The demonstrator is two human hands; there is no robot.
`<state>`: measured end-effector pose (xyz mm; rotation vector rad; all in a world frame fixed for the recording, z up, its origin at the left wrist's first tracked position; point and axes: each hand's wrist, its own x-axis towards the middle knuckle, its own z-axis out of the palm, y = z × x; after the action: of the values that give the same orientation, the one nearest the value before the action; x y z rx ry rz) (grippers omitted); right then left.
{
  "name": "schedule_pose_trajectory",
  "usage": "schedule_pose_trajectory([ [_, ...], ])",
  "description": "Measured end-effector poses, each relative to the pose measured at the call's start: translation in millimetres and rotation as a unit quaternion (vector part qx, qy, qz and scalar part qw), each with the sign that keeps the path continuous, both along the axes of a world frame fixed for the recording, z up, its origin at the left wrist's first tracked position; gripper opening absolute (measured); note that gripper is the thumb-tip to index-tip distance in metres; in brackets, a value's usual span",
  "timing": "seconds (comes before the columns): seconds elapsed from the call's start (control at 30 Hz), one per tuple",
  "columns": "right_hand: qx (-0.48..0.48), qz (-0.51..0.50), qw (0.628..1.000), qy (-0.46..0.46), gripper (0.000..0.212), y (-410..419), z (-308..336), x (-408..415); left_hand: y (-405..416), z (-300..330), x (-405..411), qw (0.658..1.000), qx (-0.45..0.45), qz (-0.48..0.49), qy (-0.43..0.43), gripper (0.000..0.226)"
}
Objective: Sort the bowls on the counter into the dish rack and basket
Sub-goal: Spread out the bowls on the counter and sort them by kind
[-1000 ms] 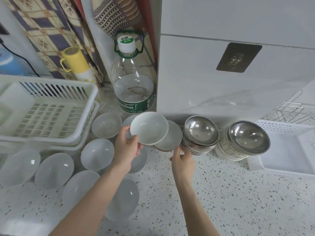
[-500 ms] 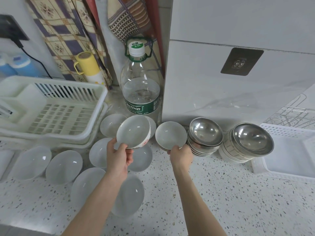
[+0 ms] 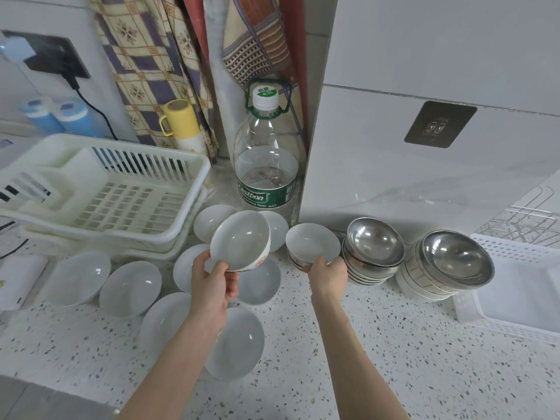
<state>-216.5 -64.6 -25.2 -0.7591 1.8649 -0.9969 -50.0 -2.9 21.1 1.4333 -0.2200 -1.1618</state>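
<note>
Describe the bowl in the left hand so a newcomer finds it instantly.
Start at the big water bottle against the wall. Just below it, the left hand holds a white bowl raised and tilted; unlike the plain bowls around it, it has a red-marked outside.

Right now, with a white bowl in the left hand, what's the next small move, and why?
Probably swing the left hand leftward and set its white bowl into the white plastic basket: the bowl is already lifted and the basket shows open space.

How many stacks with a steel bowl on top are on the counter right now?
2. The first stack stands just right of the right hand; the second stack is further right, beside the white basket. Bowls lower in each stack are partly hidden.
</note>
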Motion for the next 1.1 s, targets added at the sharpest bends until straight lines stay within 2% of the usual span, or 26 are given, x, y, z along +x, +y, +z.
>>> schedule_pose_trajectory([
  [0.23, -0.043, 0.02, 0.999, 0.016, 0.027, 12.0, 11.2, 0.5, 9.1, 1.7, 1.8, 1.0, -0.003, 0.008, 0.011, 0.035],
  [0.33, -0.094, 0.035, 0.995, -0.006, 0.038, 32.1, 17.3, -1.3, 14.3, 0.2, 2.4, 1.0, -0.003, 0.009, 0.011, 0.037],
  [0.47, -0.116, 0.033, 0.993, -0.015, 0.042, 69.6, 16.4, -12.2, 23.3, -2.9, 2.8, 1.0, -0.013, 0.006, 0.007, 0.037],
  [0.77, -0.057, 0.032, 0.997, -0.046, 0.049, 138.4, -14.9, -32.7, 45.3, -16.8, 1.1, 1.0, 0.008, 0.0, 0.003, 0.038],
  [0.93, -0.024, 0.021, 0.998, -0.06, 0.047, 143.5, -25.4, -28.3, 57.8, -20.2, 5.1, 1.0, 0.028, -0.012, -0.008, 0.04],
  [1.1, -0.03, 0.023, 0.996, -0.079, 0.046, 136.4, -27.8, -24.6, 65.8, -19.4, 4.3, 0.999, 0.038, -0.023, -0.017, 0.037],
])
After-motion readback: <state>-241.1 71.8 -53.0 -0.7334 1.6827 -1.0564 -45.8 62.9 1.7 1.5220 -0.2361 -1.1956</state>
